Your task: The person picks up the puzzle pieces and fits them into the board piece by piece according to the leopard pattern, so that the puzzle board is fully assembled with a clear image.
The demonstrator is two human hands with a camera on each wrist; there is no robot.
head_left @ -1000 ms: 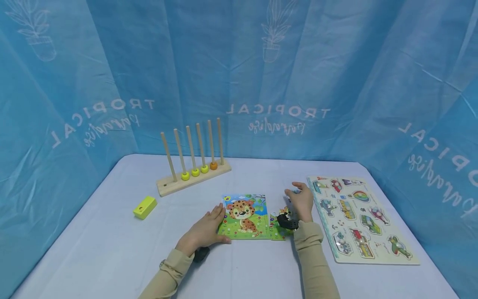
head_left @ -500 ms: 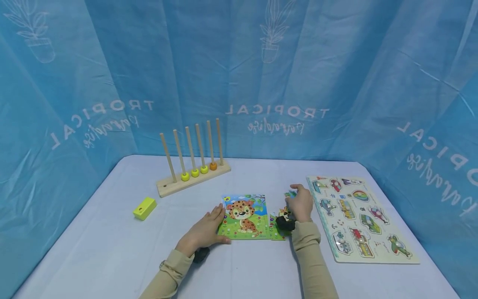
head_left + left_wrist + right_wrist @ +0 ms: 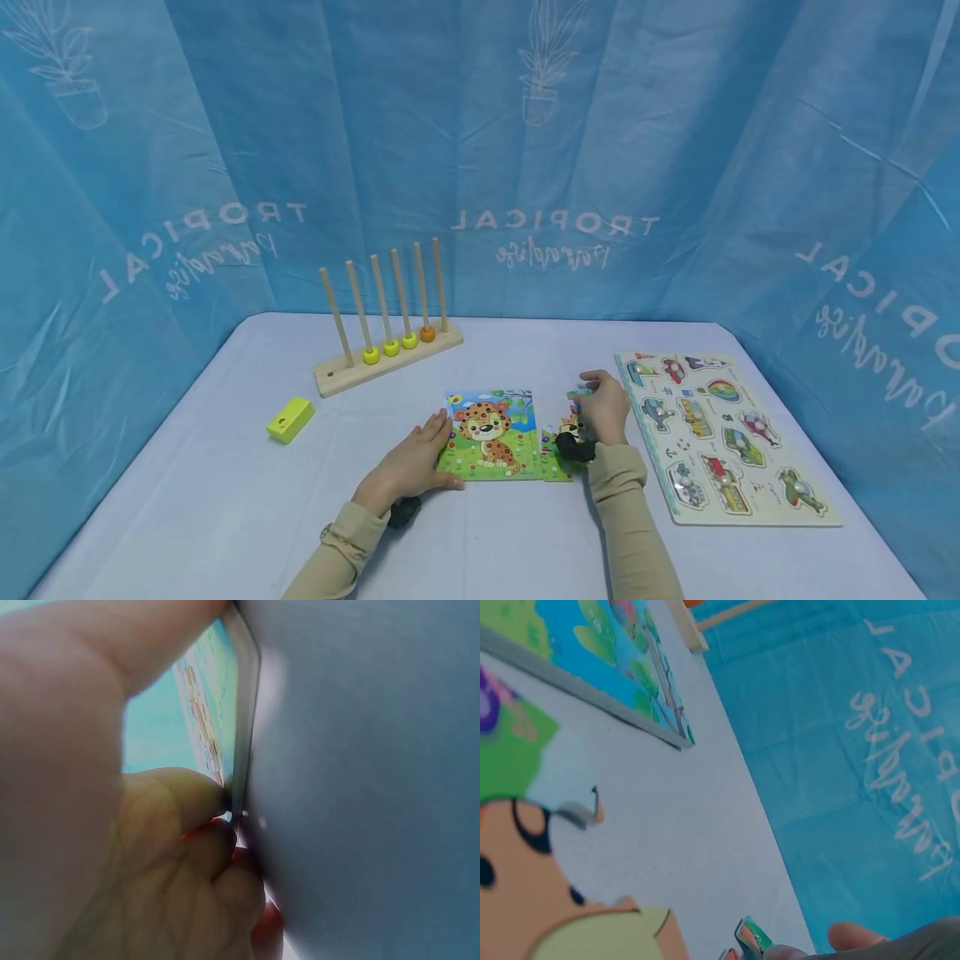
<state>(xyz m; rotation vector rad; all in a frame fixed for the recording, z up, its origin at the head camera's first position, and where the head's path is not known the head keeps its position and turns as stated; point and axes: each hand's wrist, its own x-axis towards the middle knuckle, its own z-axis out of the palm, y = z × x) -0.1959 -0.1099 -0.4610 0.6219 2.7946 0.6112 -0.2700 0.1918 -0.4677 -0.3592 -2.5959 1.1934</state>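
Note:
In the head view my left hand lies against the left edge of a square leopard picture board, fingers stretched along it and thumb at the lower corner. The left wrist view shows those fingers touching the board's thin edge. Right of the board, my right hand pinches a small jigsaw piece with green on it, seen partly at the fingertip in the right wrist view. Beneath the right wrist lie joined jigsaw pieces bearing part of an animal face; the wrist camera covers some.
A wooden peg stand with yellow and orange beads stands at the back left. Nearer on the left is a yellow block. A vehicle knob puzzle board lies right of my right arm. Blue curtains surround the white table.
My right hand has come slightly down and closer over the jigsaw pieces, and the green-and-blue piece at its fingertips has shown more clearly. The left hand stays against the board.

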